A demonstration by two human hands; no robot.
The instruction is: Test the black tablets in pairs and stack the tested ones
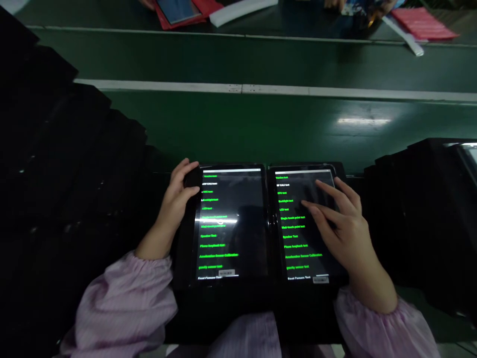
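Side by side in front of me lie a left tablet (238, 238) and a right tablet (320, 238), both lit with a dark screen listing tests in green and white text. A small barcode label sits at the bottom of each. My left hand (177, 199) grips the upper left edge of the left tablet, its thumb on the frame and fingers at the top corner. Over the right tablet is my right hand (348, 223), fingers apart, with the index fingertip at or just above the screen near the middle; whether it touches, I cannot tell.
Stacked black cases or devices rise on the left (67, 174), and another dark stack (417, 214) stands at the right. Beyond the green bench (242, 124) runs a pale rail (276, 90). Across it, other people's hands (335, 4) are near red sheets (425, 22) and white foam strips (242, 11).
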